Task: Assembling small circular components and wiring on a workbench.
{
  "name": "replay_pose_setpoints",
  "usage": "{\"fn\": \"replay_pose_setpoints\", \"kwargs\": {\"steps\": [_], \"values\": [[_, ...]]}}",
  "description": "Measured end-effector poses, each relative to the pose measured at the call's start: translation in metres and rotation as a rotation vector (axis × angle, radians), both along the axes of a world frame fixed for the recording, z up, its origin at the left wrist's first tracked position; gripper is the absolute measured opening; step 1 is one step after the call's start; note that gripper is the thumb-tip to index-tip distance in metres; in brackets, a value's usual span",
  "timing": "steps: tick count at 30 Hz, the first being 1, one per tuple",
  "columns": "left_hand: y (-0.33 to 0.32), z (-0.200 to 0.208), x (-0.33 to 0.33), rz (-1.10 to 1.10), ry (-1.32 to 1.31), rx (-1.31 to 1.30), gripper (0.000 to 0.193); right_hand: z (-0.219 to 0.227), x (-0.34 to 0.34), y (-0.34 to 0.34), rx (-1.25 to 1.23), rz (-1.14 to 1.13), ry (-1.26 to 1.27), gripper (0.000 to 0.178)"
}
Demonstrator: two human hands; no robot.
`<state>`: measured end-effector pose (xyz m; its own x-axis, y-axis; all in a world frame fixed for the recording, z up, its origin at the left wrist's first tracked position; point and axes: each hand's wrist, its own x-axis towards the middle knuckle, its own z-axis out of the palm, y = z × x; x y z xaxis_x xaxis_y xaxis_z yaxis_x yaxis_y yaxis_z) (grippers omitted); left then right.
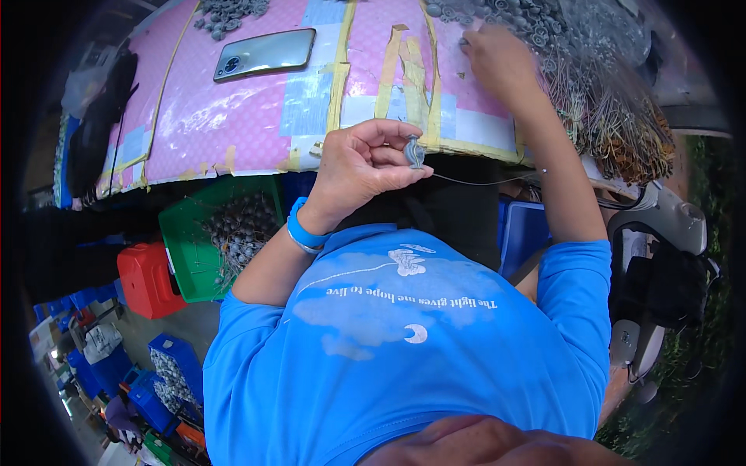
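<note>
My left hand (361, 159) is raised in front of the table's near edge, with a blue band at its wrist. Between thumb and fingertips it pinches a small grey ribbed part (414, 152). From that part a thin wire (482, 183) trails off to the right, passing toward my right forearm. My right hand (501, 64) reaches across the tabletop beside a heap of grey parts (528, 17). Its fingers are bent together around a small grey piece (464, 42), mostly covered by the fingertips.
A phone (264, 54) lies on the pink, taped tabletop (233, 116). More grey parts (227, 15) sit at the far left. Bundled wires (606, 116) hang over the right edge. Below the table stand a green bin (183, 233) of wired parts and a red container (148, 279).
</note>
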<state>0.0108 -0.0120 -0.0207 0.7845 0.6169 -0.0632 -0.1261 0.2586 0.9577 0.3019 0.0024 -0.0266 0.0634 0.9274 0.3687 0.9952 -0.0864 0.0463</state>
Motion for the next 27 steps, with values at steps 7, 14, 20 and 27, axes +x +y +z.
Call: {"fn": "replay_pose_setpoints", "kwargs": {"steps": [7, 14, 20, 27], "values": [[0.000, 0.004, 0.002, 0.087, -0.022, 0.149, 0.039, 0.005, -0.007, -0.012, -0.071, 0.043, -0.018, 0.019], [0.002, 0.003, -0.001, 0.167, -0.043, 0.264, 0.039, 0.040, -0.112, -0.101, 0.069, 0.172, 1.138, 0.028], [0.002, 0.003, 0.006, 0.135, 0.005, 0.303, 0.042, 0.032, -0.125, -0.119, 0.117, 0.234, 1.279, 0.025], [-0.003, 0.004, 0.007, 0.149, 0.119, 0.394, 0.037, 0.025, -0.121, -0.121, 0.063, 0.146, 1.362, 0.019]]}}
